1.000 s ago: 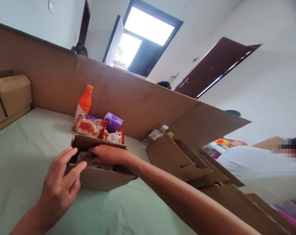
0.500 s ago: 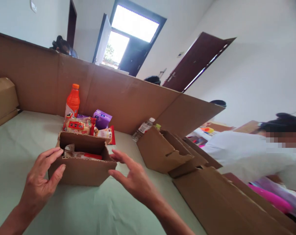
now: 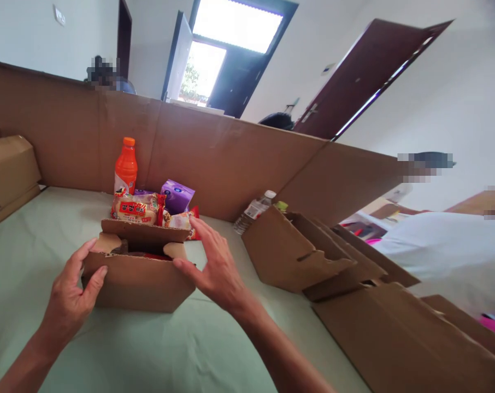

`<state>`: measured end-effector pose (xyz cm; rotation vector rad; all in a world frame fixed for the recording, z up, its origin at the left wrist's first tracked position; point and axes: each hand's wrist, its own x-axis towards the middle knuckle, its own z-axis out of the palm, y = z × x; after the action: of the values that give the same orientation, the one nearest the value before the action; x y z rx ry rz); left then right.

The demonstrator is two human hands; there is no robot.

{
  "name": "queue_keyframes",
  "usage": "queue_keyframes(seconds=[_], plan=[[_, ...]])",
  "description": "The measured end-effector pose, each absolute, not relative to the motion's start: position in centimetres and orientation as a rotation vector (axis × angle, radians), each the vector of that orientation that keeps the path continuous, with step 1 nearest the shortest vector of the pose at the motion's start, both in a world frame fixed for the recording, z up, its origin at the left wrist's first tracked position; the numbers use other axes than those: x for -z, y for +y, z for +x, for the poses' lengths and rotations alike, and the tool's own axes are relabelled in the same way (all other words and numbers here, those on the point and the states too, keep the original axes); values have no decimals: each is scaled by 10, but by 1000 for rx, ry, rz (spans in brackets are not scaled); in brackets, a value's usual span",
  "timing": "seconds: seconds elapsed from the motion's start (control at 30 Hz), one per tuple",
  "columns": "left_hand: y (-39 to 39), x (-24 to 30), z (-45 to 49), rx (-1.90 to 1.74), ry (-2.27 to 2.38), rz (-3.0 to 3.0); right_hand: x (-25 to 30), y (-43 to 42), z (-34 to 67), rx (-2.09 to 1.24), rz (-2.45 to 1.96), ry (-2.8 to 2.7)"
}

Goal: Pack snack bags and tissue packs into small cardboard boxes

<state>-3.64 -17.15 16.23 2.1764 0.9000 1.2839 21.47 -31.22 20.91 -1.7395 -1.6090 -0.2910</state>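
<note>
A small brown cardboard box (image 3: 139, 284) stands in front of me, its back flap raised and its two short side flaps leaning inward. Part of a red packet (image 3: 151, 255) shows in the gap between them; the rest of the contents is hidden. My left hand (image 3: 73, 289) is at the box's left corner, fingers by the side flap and thumb against the front. At the right corner is my right hand (image 3: 214, 267), thumb near the top edge and fingers stretched upward. Both hands have their fingers apart. Behind the box lies a rice cracker bag (image 3: 136, 208).
An orange drink bottle (image 3: 126, 166), a purple pack (image 3: 177, 195) and another snack bag (image 3: 177, 220) stand behind the box. A clear bottle (image 3: 253, 212) leans by open cardboard boxes (image 3: 288, 256) on the right. A cardboard wall (image 3: 214, 153) runs along the back. Other people are beyond it.
The box's side flaps have tipped inward over the opening. My right hand has risen, its fingers now pointing up. The view has shifted slightly.
</note>
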Motion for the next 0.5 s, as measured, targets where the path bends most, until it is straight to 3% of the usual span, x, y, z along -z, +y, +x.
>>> queue_keyframes(seconds=[0.13, 0.33, 0.5], plan=[[-165, -167, -34, -1429, 826, 2321, -206, -303, 217, 5, -1771, -1786], [-144, -168, -33, -980, 679, 2448, -174, -307, 206, -15, -1751, -1705], [-112, -162, -32, -818, 532, 2386, -149, -305, 201, -76, -1735, -1389]])
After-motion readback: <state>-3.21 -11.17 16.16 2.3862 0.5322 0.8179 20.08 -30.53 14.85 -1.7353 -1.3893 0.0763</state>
